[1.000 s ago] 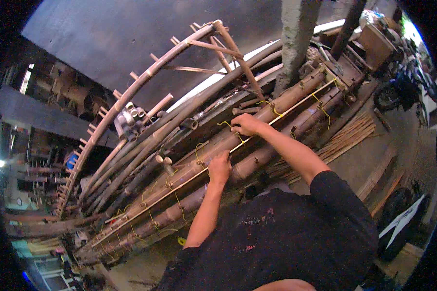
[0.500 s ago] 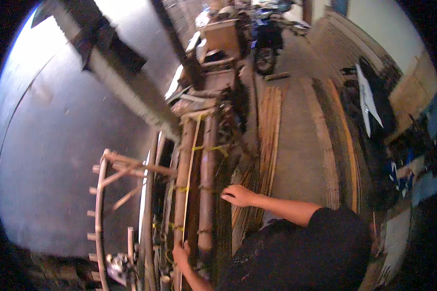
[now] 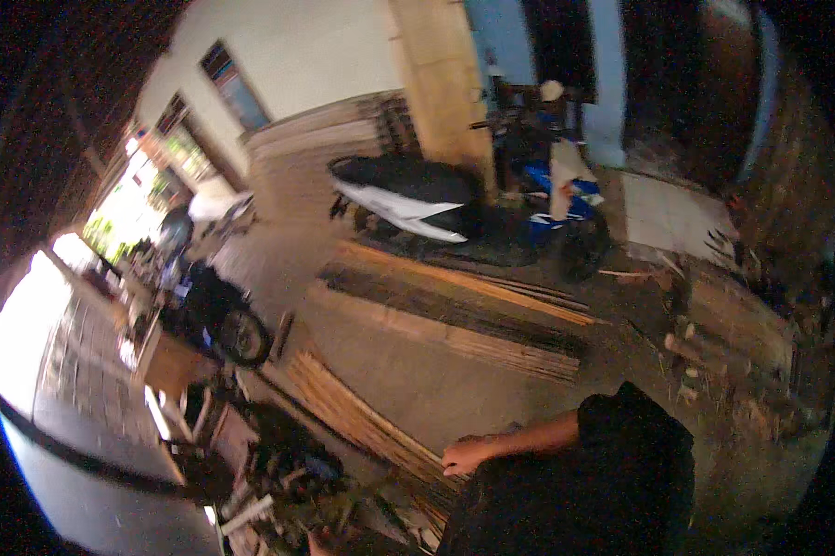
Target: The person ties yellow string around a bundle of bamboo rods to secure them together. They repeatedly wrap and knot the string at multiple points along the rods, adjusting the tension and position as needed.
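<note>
My right hand (image 3: 468,455) is held out in front of my dark-sleeved arm (image 3: 584,473), over the near end of a bundle of long wooden strips (image 3: 366,403). Its fingers look loosely curled, with nothing visible in them; motion blurs the details. I cannot tell whether it touches the strips. Only a small, dim part of my left hand (image 3: 321,543) shows at the lower edge, near a dark heap of wood scraps (image 3: 297,482). Its fingers are hidden.
More long strips (image 3: 445,334) lie on the concrete floor ahead. Beyond them stands a black and white motorcycle (image 3: 408,204), with a blue one (image 3: 566,213) to its right. Another motorcycle (image 3: 227,315) is at left. Stacked wood pieces (image 3: 733,324) lie at right.
My view has swung to the right. The bamboo poles with the yellow tape, where my left hand was, have left the picture. My left hand has almost dropped out of view.
</note>
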`<state>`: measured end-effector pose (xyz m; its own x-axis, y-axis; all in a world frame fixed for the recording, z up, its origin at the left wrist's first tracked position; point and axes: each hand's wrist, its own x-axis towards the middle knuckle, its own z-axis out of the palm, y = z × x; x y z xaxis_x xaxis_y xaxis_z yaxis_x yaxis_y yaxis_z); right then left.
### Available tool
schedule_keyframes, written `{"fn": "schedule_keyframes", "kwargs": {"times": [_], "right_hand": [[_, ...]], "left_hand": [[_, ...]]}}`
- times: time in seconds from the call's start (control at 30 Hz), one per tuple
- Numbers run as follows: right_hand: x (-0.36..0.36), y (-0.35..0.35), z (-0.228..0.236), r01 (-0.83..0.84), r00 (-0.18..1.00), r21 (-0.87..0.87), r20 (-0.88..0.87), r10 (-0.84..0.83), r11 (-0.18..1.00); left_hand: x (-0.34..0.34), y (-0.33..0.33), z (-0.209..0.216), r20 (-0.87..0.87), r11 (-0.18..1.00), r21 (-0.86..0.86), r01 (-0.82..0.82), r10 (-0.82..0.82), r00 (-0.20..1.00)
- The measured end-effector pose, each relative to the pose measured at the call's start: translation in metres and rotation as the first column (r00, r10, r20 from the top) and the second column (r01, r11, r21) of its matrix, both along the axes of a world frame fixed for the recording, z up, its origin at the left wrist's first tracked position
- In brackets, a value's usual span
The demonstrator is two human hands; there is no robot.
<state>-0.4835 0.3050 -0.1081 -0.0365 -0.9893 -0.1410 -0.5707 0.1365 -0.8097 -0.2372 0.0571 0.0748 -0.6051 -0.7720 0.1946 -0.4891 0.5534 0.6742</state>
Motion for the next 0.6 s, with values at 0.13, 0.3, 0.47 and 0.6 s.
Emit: {"fn": "schedule_keyframes", "kwargs": {"times": [0.13, 0.3, 0.47, 0.6], "right_hand": [[-0.092, 0.05, -0.021, 0.456, 0.888, 0.068, -0.107, -0.447, 0.888], [-0.158, 0.15, -0.022, 0.778, 0.627, 0.087, -0.162, -0.762, 0.622], [-0.114, 0.234, -0.066, 0.884, 0.445, 0.223, -0.134, -0.885, 0.411], [-0.042, 0.254, -0.115, 0.862, 0.396, 0.439, -0.268, -0.878, 0.255]], "left_hand": [[-0.149, 0.007, -0.001, -0.048, 0.925, 0.033, 0.379, -0.377, 0.925], [-0.263, 0.034, -0.002, 0.032, 0.755, 0.037, 0.654, -0.655, 0.755], [-0.348, 0.03, -0.067, 0.27, 0.43, -0.134, 0.893, -0.851, 0.451], [-0.384, 0.081, -0.021, 0.283, 0.358, 0.002, 0.934, -0.896, 0.343]]}}
